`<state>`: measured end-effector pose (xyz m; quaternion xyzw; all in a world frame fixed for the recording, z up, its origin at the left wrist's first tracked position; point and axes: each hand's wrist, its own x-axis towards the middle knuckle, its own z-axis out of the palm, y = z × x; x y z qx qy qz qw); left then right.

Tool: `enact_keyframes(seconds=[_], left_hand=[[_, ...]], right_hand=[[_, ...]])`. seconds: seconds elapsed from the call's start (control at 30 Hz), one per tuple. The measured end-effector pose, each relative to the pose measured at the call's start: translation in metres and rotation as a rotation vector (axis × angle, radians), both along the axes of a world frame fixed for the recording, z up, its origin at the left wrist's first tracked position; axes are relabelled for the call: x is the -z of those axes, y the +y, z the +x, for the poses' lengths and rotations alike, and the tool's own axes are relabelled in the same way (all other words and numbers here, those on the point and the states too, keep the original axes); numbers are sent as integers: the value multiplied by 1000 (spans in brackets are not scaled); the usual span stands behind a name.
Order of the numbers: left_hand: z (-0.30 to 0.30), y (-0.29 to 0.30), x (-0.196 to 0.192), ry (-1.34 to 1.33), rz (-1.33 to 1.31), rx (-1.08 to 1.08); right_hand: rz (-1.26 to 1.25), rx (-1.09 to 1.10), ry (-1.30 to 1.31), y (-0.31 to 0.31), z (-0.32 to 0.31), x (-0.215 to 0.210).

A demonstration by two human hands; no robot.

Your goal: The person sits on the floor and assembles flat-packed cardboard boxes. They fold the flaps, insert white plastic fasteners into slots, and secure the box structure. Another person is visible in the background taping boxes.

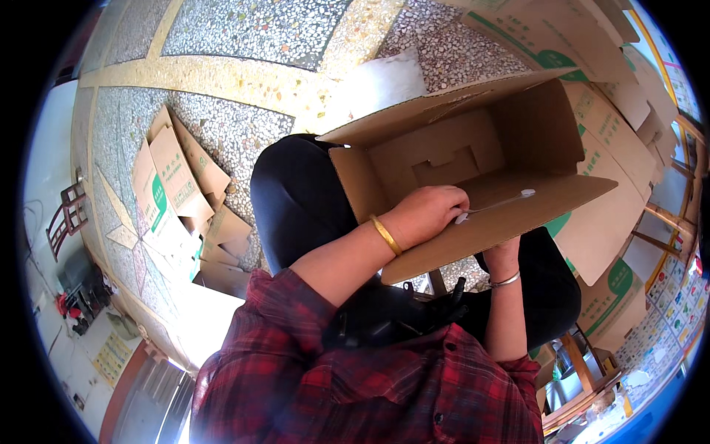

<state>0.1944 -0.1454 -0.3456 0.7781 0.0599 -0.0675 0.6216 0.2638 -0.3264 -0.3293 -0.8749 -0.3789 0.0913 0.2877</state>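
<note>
An open brown cardboard box [458, 140] stands tilted across my lap, its mouth facing me. Along the inside of its near flap [547, 211] lies a thin white plastic strap [495, 204] with a wider white piece at each end. My left hand [429, 212], with a yellow bangle at the wrist, reaches over that flap. Its fingers are closed in a pinch on the strap's left end. My right hand [504, 255], wearing a silver bangle, is under the same flap from outside. The flap hides its fingers.
Flattened cardboard boxes [174, 185] lie on the speckled floor [251, 33] at left. More cardboard [606, 163] is piled at right, beside a wooden frame [669, 222]. A white plastic bag [381, 85] lies beyond the box. A dark chair [66, 218] stands far left.
</note>
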Motion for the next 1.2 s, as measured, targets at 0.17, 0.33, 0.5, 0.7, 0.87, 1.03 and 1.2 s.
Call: enact_keyframes(seconds=[0.17,0.33,0.5,0.7,0.87,1.03,1.2], left_hand=[[5,4,-1,-67,11,18],[16,12,0,-141,39,108],[20,14,-5,-136,28,134],[18,19,-4,-194,42,173],[18,23,-9,-148,26,161],[17,27,-10,-117,-93,151],[24,28,-7,-50,-87,165]], right_hand=[[-34,30,47,-8,4,16],[-198,34,20,-5,10,10],[-106,85,80,6,13,0],[-43,182,95,12,5,1],[-118,225,173,14,0,-6],[-115,260,182,12,-3,-4],[-63,293,234,12,-6,-4]])
